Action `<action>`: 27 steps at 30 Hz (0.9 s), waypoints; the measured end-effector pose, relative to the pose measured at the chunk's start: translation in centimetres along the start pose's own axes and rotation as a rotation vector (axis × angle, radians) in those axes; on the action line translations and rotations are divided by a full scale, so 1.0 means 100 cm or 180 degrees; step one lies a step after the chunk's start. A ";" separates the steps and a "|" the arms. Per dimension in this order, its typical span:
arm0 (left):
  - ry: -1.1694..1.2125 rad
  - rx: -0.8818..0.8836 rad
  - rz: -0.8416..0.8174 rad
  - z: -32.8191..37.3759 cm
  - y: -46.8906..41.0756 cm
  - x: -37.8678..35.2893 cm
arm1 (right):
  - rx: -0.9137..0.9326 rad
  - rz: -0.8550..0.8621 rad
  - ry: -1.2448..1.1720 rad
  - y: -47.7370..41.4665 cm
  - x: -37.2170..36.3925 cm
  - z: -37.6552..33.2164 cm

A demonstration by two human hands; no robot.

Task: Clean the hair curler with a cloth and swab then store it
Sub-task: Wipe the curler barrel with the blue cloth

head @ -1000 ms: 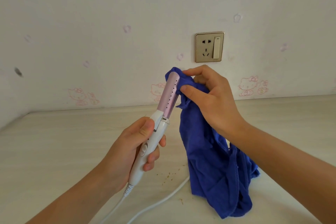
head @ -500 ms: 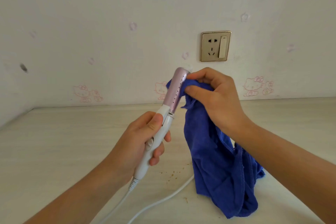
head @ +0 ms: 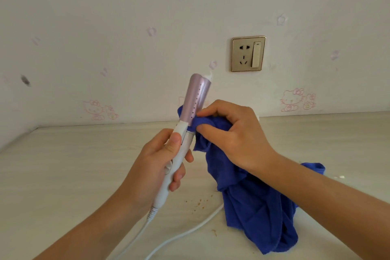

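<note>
Head view, the only one. The hair curler [head: 183, 127] is held upright, tilted slightly to the right, above the table [head: 63, 175] near the middle of the scene. Its white handle is gripped by the left hand [head: 156, 167], fingers wrapped round and thumb laid on the front. The blue cloth [head: 253, 207] is pinched by the right hand [head: 232, 135] between thumb and forefinger against the right side of the pink barrel, low down, just above the handle joint. The remainder hangs to the table on the right. Step judged: wiping of the barrel. For a good result, the cloth is best drawn along the whole barrel from joint to tip under light, even pressure. The curler should be turned in the left hand so that the row of small holes and the far side are reached. The loose tail is best held off the brown crumbs [head: 199, 202] on the table. Count: curler, one; cloth, one; white cord [head: 181, 236], one, run off the near edge; wall socket [head: 248, 54], one, nothing plugged in; hands, two; crumbs, too small to be counted. No swab can be made out.
</note>
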State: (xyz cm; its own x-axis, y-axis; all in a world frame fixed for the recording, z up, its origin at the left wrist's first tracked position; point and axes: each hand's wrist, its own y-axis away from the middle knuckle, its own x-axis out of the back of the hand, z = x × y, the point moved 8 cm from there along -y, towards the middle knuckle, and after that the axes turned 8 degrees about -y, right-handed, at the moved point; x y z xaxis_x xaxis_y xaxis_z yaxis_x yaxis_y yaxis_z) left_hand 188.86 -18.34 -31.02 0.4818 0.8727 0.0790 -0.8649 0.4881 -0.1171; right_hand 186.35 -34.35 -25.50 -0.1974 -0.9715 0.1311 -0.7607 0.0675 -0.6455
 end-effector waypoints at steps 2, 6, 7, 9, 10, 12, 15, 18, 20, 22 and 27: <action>0.0016 0.0028 -0.0033 -0.002 0.000 -0.003 | 0.0062 0.0123 0.0198 -0.004 0.007 -0.003; -0.0045 0.0016 -0.0120 -0.001 0.001 -0.008 | 0.0047 0.0607 0.0047 -0.013 0.027 -0.006; -0.0091 0.0017 -0.0126 -0.002 0.003 -0.008 | 0.0037 0.0729 -0.0024 -0.016 0.034 -0.006; -0.0170 0.0031 -0.0108 -0.004 0.004 -0.009 | 0.0004 0.0869 -0.0115 -0.017 0.043 -0.005; -0.0186 0.0033 -0.0092 -0.005 0.004 -0.009 | -0.0011 0.0867 -0.0124 -0.015 0.041 -0.004; -0.0132 -0.0015 -0.0049 -0.001 0.003 -0.006 | -0.0033 0.0647 -0.0182 -0.009 0.027 -0.002; -0.0049 -0.0153 0.0078 0.007 -0.002 0.005 | -0.0028 0.0182 -0.0374 -0.001 0.000 0.000; -0.0073 -0.0157 0.0007 0.005 0.000 0.007 | -0.0002 0.0023 -0.0204 -0.001 -0.002 0.000; -0.0030 -0.0102 -0.0062 0.001 0.004 0.004 | 0.0044 0.0004 0.0156 0.001 -0.001 -0.001; -0.0002 -0.0073 -0.0089 -0.001 0.005 0.001 | 0.0052 0.0141 0.0336 0.000 0.004 -0.002; -0.0016 -0.0032 -0.0206 -0.003 0.006 -0.007 | -0.0049 0.0794 -0.0113 -0.017 0.040 -0.008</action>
State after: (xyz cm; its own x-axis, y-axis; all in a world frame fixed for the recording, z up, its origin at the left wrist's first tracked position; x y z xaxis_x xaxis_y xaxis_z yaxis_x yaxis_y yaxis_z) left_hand 188.00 -18.66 -31.48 0.5359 0.8393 0.0919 -0.8305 0.5436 -0.1215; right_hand 186.30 -38.15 -23.27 -0.3585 -0.9317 -0.0576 -0.7006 0.3093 -0.6430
